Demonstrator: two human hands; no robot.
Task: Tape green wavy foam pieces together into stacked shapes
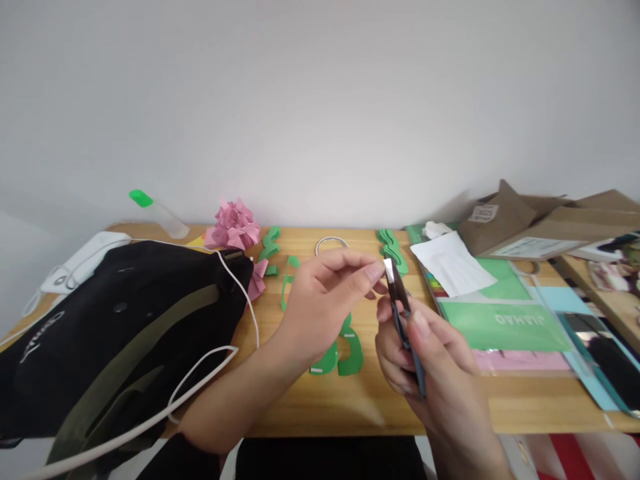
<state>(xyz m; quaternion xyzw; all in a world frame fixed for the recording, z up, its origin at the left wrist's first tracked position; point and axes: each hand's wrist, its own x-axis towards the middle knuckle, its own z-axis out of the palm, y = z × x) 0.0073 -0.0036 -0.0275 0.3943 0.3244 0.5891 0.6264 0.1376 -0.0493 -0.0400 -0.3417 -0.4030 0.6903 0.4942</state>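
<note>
Fig.: dark-bladed, grey-hdl. scissors (398, 291) above bench (345, 407), clamped in our R grip (430, 353); our L grip (323, 303) pinches sm. white strip (388, 268) by the blades. Inverted on green packet (520, 325), we read "JIAHAO".

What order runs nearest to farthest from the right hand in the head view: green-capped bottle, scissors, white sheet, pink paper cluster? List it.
1. Scissors: held in the right hand.
2. White sheet: beyond that hand, on the green packet.
3. Pink paper cluster: left, near the wall.
4. Green-capped bottle: farther left.
</note>
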